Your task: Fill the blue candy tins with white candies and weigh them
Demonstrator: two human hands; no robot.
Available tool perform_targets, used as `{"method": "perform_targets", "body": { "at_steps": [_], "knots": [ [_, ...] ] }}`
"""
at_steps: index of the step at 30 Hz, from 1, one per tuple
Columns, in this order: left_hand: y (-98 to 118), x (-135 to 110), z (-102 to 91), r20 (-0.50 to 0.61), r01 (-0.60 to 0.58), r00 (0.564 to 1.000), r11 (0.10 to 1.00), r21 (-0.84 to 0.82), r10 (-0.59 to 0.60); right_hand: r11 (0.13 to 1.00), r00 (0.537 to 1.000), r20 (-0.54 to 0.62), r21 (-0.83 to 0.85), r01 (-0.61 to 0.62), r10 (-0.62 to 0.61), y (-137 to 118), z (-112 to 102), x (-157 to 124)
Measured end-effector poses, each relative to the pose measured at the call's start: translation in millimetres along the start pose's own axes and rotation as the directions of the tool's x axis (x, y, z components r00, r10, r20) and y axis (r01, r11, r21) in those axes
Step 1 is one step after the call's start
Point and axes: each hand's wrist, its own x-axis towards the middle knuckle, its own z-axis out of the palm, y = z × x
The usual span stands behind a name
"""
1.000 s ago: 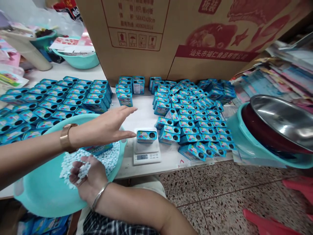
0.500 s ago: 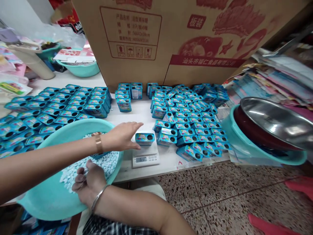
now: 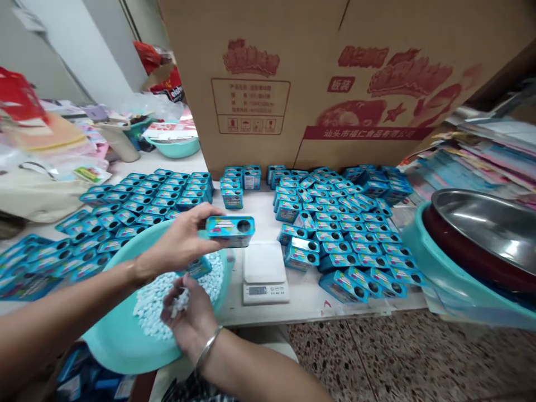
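Note:
My left hand point(image 3: 180, 241) grips a small blue tin point(image 3: 231, 230) with a round hole in its top, lifted above the rim of a teal basin point(image 3: 121, 340). The basin holds a heap of small white candies point(image 3: 157, 304) and another blue tin point(image 3: 199, 266). My right hand point(image 3: 190, 315) is cupped over the basin, closed on a handful of white candies. A small white scale point(image 3: 264, 272) stands bare just right of the basin.
Rows of the same blue tins point(image 3: 138, 209) cover the table at left, and a looser pile of blue tins point(image 3: 347, 229) lies at right. A big cardboard box point(image 3: 335, 78) stands behind. Stacked bowls with a steel bowl point(image 3: 486, 223) sit far right; speckled floor lies below.
My left hand has lifted the blue tin off the scale and brought it left over the basin. My right hand has risen with candies. The camera view tilted up.

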Motion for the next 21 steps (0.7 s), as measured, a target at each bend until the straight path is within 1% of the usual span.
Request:
{"method": "perform_targets", "body": {
  "at_steps": [1,3,4,6,7,9,12,15,18,21],
  "knots": [
    [0.5,-15.4,-17.6,-0.032,0.023,0.999,1.000,0.010,-0.022,0.998,1.000,-0.007,0.049,-0.026,0.026,-3.0,-0.2,-3.2],
    [-4.0,-49.0,-46.5,-0.060,0.055,0.997,0.993,0.106,-0.049,0.982,0.995,-0.002,0.164,-0.094,0.095,-8.9,-1.8,-8.8],
    [-8.6,-66.0,-57.0,-0.058,0.071,0.996,0.982,0.176,-0.062,0.980,0.996,-0.001,0.182,-0.082,0.084,-11.4,-2.9,-10.7],
    [-19.7,-96.6,-69.7,-0.026,0.094,0.996,0.940,0.328,-0.091,0.982,0.999,0.006,0.185,-0.049,0.048,-13.9,-4.6,-12.0],
    [-24.9,-109.1,-72.2,0.006,0.095,0.994,0.913,0.397,-0.106,0.983,0.999,0.004,0.180,-0.036,0.036,-13.4,-4.9,-11.4],
    [-32.0,-126.8,-71.6,0.087,0.052,0.990,0.859,0.510,-0.112,0.988,1.000,-0.015,0.156,-0.021,0.024,-8.6,-4.0,-7.7],
    [-31.4,-135.6,-62.5,0.218,-0.053,0.970,0.781,0.623,-0.109,0.995,0.998,-0.052,0.104,-0.014,0.019,5.4,-0.3,1.4],
    [-24.9,-132.0,-52.4,0.327,-0.174,0.942,0.716,0.676,-0.079,0.996,1.000,-0.028,0.092,-0.013,0.015,18.5,2.7,10.7],
    [-23.0,-126.9,-47.2,0.389,-0.247,0.920,0.696,0.674,-0.050,0.993,1.000,0.016,0.113,-0.020,0.019,24.0,3.0,17.3],
    [-26.4,-124.2,-46.4,0.424,-0.274,0.904,0.695,0.665,-0.049,0.989,0.999,0.015,0.142,-0.035,0.034,22.2,2.3,20.5]
  ]
}}
